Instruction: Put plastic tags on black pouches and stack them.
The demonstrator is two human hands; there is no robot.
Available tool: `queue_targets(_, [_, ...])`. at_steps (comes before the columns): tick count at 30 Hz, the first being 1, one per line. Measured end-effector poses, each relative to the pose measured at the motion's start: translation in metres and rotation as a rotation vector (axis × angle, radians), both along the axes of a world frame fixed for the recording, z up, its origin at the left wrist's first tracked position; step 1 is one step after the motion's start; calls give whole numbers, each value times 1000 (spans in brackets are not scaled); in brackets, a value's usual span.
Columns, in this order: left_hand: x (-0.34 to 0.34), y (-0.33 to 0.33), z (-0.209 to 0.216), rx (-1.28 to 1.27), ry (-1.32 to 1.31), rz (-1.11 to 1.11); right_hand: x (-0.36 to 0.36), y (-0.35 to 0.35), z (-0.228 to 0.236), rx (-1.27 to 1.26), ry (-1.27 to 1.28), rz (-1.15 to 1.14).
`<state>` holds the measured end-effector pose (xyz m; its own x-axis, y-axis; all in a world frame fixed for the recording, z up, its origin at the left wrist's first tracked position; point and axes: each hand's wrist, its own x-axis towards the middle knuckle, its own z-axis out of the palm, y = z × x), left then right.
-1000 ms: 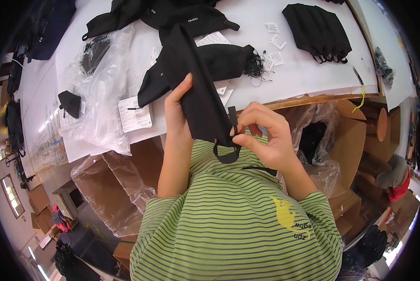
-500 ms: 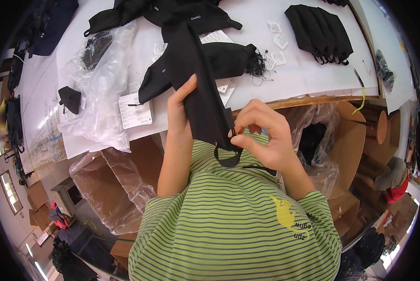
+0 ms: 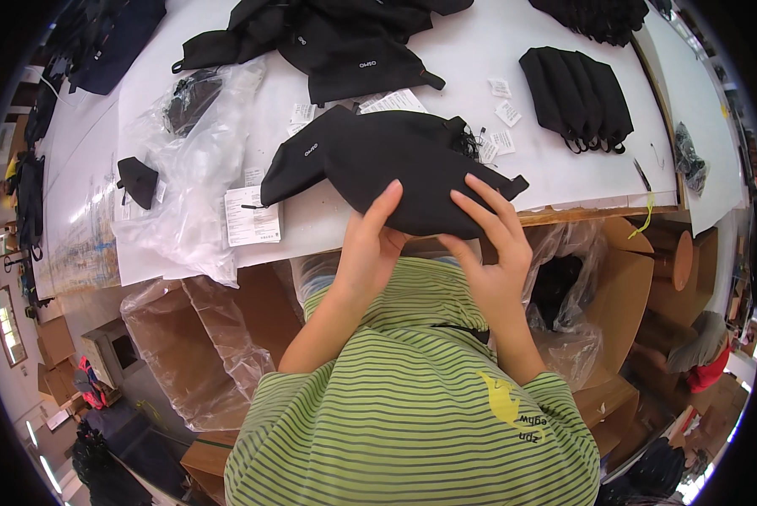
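Black soft-fabric pouch, broad and rounded (image 3: 420,173), lies at the near edge of the white paper-covered surface (image 3: 488,51), overlapping a second black fabric pouch with small pale lettering (image 3: 287,169); cannot tell whether the two touch. Left hand (image 3: 368,249): half-curled, thumb on top of the cloth, fingers tucked under the near edge, grip apparently light. Right hand (image 3: 498,249): partly open, two fingertips spread on top, thumb by the near edge; pinch or mere rest, cannot tell. Handling, as judged: the cloth looks limp, so support both sides evenly and smooth outward from the middle with flat fingertips, not nails. Keep the short black end tab (image 3: 517,186) free of folds. Mind the tangled bundle of thin black cords (image 3: 473,145) just behind; a loose strand could snag. Avoid dragging the pouch beneath along with the upper one.
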<state>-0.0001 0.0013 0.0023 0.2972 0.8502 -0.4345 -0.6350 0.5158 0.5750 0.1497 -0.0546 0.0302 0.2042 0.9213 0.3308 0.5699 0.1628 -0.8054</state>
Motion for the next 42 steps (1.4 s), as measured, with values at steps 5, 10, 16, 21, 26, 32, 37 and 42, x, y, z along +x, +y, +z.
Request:
queue_targets(5, [-14, 19, -7, 569, 159, 138, 29, 1, -7, -123, 578, 8])
queue_targets(10, [-24, 23, -2, 728, 519, -137, 42, 3, -8, -201, 680, 51])
queue_targets(16, [-9, 14, -10, 583, 544, -45, 70, 12, -16, -312, 663, 55])
queue_targets(21, [-21, 18, -9, 499, 532, -204, 128, 23, -11, -309, 586, -79])
queue_targets(26, [-39, 14, -51, 590, 916, -127, 292, 58, -12, 143, 892, -377])
queue_targets(32, [-21, 4, -65, 972, 1582, -119, 439, 109, -53, 245, 1057, -594])
queue_targets(37, [-23, 4, -69, 937, 1614, -187, 453, 127, -110, -408, 783, -714])
queue_targets(42, [-26, 11, -72, 923, 1582, -112, 460, 124, -110, -184, 742, -716])
